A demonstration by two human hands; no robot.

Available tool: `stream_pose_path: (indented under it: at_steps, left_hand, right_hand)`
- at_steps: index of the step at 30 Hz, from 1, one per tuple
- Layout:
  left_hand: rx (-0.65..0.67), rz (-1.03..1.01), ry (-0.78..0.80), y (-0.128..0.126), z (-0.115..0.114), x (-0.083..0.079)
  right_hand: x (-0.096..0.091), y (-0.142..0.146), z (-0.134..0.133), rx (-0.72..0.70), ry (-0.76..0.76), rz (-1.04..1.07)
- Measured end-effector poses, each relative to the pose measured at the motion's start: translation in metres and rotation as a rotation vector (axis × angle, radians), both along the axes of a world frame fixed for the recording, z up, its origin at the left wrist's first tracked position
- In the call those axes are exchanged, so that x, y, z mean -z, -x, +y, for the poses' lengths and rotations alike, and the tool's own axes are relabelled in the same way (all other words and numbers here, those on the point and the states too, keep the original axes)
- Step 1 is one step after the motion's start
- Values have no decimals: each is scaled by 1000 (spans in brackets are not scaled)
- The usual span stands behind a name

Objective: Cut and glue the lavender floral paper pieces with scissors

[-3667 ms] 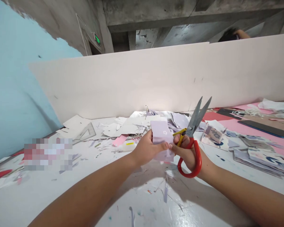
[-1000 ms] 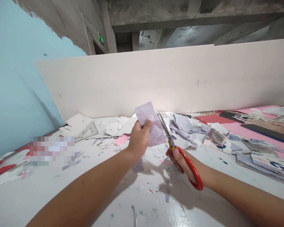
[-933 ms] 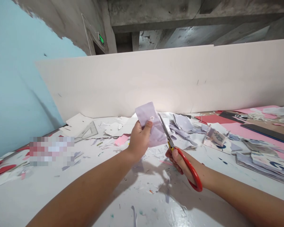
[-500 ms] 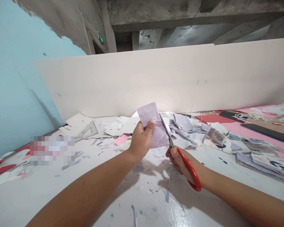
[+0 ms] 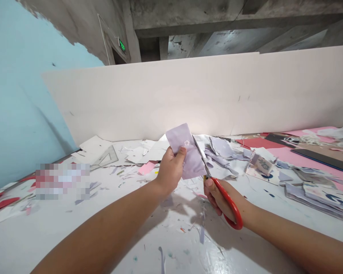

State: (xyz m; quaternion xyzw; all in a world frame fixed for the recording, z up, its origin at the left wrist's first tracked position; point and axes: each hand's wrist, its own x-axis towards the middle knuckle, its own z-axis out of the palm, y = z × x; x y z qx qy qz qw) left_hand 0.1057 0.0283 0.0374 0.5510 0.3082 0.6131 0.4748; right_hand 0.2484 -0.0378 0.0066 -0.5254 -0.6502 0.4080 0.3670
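My left hand point(image 5: 171, 167) is closed on a piece of lilac cloth point(image 5: 178, 137) with a small white flower on it, the thumb pressed on its front. It is held up above the table, its lower part hanging right of the thumb. Red-handled scissors point(image 5: 227, 203) are in my right hand point(image 5: 218, 196), with fingers in the handle loops. Their blades point up and to the left, along the right edge of the cloth. Whether the blades are apart is hard to make out. Part of the left fingers is hidden behind the cloth.
Paper and cloth scraps point(image 5: 221, 146) litter the white table point(image 5: 117, 232). A clear set square point(image 5: 107, 158) lies at the back left. Right of my hands are stacked patterned pieces point(image 5: 317, 199) and a dark phone point(image 5: 326, 160). A pale upright board point(image 5: 160, 102) stands behind.
The fingers of my right hand have shifted slightly right on the scissors handles. The lower right part of the cloth sits a little differently against the blades. My left hand has hardly moved.
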Motion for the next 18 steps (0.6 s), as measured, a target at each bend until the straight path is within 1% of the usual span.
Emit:
stream_pose_path:
  at_steps: [5, 8, 12, 14, 18]
  left_hand:
    - [-10, 14, -4, 0, -1, -1]
    - [5, 21, -8, 0, -2, -1]
    - [12, 38, -13, 0, 0, 1]
    - [3, 56, -9, 0, 0, 3]
    - [29, 97, -16, 1, -1, 5]
  right_hand:
    - [-1, -1, 0, 12, 27, 26]
    - [4, -4, 2, -8, -30, 52]
    - [8, -7, 4, -37, -99, 32]
    - [7, -7, 4, -48, -90, 44]
    - [3, -7, 3, -55, -54, 83]
